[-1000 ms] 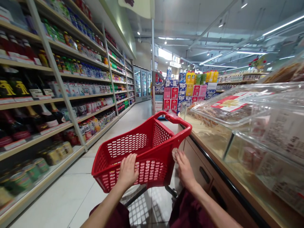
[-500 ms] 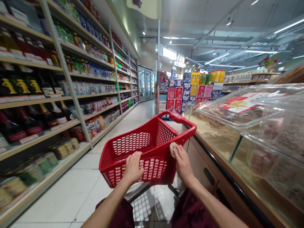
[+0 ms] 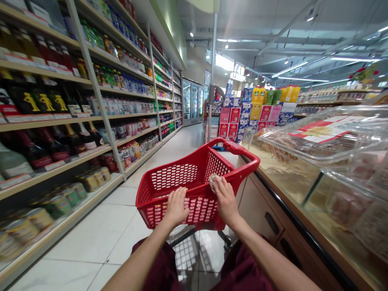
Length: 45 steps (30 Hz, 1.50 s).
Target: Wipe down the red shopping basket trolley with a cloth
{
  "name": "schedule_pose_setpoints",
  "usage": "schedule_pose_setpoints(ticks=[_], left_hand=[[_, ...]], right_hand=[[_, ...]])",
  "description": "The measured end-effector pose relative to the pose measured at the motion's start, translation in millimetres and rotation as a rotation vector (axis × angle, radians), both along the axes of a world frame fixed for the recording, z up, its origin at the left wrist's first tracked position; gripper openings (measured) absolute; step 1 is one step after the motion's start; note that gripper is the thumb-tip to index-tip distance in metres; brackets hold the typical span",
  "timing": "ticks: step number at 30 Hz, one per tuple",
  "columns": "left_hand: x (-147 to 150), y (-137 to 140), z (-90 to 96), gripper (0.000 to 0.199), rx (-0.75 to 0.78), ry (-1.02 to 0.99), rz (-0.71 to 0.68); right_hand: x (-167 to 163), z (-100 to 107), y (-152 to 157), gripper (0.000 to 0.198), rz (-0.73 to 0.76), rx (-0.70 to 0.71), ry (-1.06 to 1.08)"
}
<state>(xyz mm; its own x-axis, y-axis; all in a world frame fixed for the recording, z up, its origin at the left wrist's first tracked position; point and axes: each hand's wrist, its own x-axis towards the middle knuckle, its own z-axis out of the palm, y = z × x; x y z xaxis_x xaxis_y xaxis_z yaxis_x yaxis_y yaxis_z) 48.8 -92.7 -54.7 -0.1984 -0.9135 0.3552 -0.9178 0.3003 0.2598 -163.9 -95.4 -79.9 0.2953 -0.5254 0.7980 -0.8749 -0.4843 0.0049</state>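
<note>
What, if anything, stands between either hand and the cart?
Between the right hand and the near side of the cart there is only a pale wad. The left hand rests on the cart with nothing visible between.

A red, perforated shopping cart stands upright, handle end rightward; a crumpled whitish wad sits against its near rim, toward the handle.
</note>
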Motion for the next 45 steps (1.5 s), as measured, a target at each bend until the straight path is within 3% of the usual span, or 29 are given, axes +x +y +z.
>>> schedule_pose_setpoints(ticks=[7, 11, 13, 17, 20, 23, 25, 28, 31, 35, 41, 45], left_hand=[[17, 3, 0.8, 0.066, 0.016, 0.025, -0.116], [58, 16, -8.9, 0.062, -0.043, 0.045, 0.136], [79, 23, -14.7, 0.062, -0.056, 0.047, 0.209], [103, 30, -20.2, 0.065, -0.026, 0.056, 0.097], [111, 28, -19.6, 0.066, -0.018, 0.143, 0.043], [123, 28, -20.9, 0.066, -0.030, 0.285, 0.096], [133, 31, -24.0, 0.066, -0.027, 0.327, 0.137], [144, 34, -28.8, 0.065, -0.027, 0.289, 0.097], [140, 32, -28.1, 0.063, -0.041, 0.245, 0.124], [109, 25, -17.3, 0.063, -0.042, 0.177, 0.147], [58, 17, -10.1, 0.067, -0.013, 0.030, 0.031], [40, 14, -14.5, 0.066, -0.070, -0.035, 0.023]], right_hand=[[34, -28, 9, 0.051, 0.095, 0.048, 0.229], [64, -8, 11, 0.052, 0.102, 0.054, 0.195], [78, -9, 9, 0.054, 0.117, 0.074, 0.214], [108, -33, 17, 0.053, 0.237, 0.100, 0.321], [139, -30, 24, 0.054, 0.313, 0.092, 0.336], [169, -22, 24, 0.051, 0.343, 0.088, 0.307], [180, -28, 24, 0.049, 0.371, 0.098, 0.331], [175, -47, 28, 0.045, 0.393, 0.123, 0.368], [153, -44, 29, 0.046, 0.365, 0.099, 0.355], [119, -22, 20, 0.051, 0.216, 0.069, 0.306], [92, -40, 19, 0.050, 0.171, 0.048, 0.356], [86, -28, 16, 0.050, 0.107, 0.025, 0.280]])
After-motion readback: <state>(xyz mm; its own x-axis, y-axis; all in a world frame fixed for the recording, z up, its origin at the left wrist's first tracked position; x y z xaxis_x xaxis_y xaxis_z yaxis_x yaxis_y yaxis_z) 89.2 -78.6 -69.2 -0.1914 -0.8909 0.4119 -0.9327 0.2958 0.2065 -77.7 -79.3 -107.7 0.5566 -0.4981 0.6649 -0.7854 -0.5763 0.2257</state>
